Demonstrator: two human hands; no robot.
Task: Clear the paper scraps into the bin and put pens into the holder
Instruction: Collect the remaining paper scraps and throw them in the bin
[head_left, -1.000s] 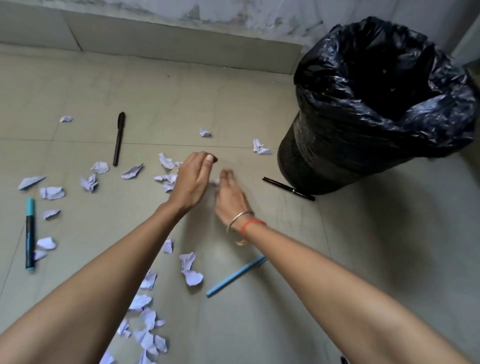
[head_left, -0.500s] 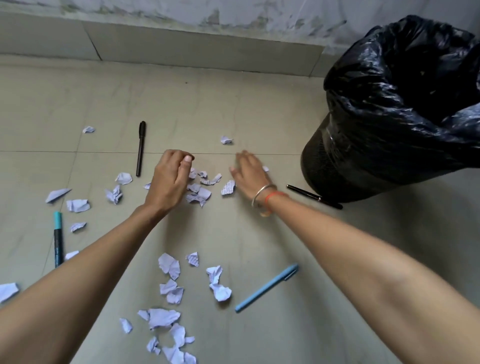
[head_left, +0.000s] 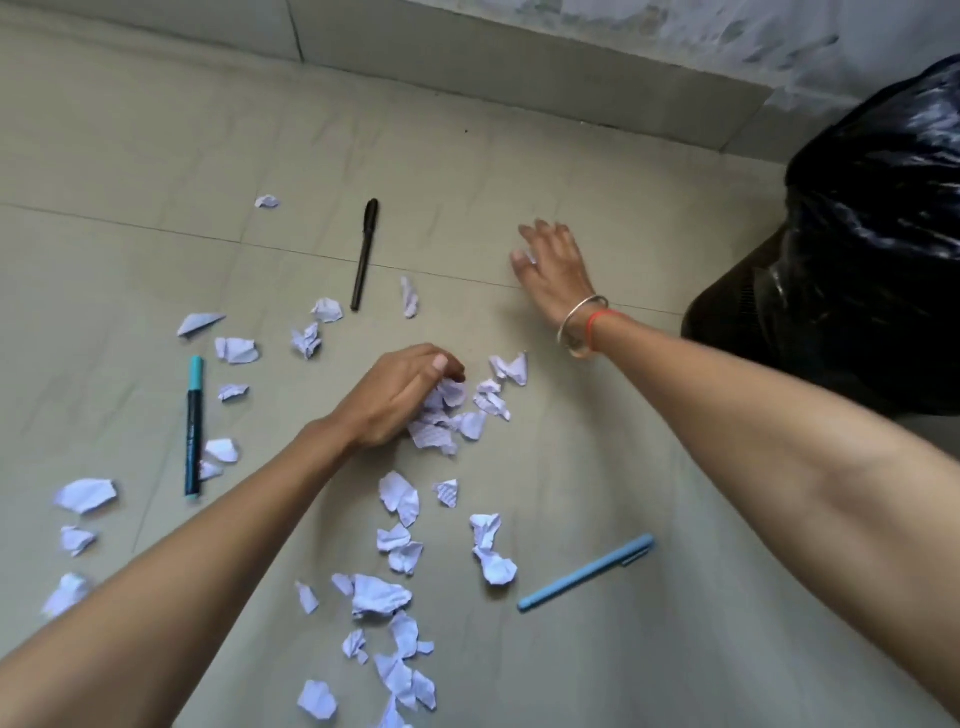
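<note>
Since half second ago our right hand (head_left: 553, 270) reached farther out, fingers spread over small scrap; left hand (head_left: 397, 397) curled, raking heap of crumpled white paper scraps (head_left: 457, 415). Scraps still all over floor. Black-bagged bin (head_left: 857, 249) at right. Black pen (head_left: 365, 253), teal marker (head_left: 194, 426), blue pen (head_left: 587, 571) untouched; no holder visible. We judge task barely started.

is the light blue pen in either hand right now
No, the light blue pen lies alone on the floor, apart from the left hand and right hand.

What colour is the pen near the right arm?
Light blue. The pen lies on the floor; it shows clearly in the head view.
</note>
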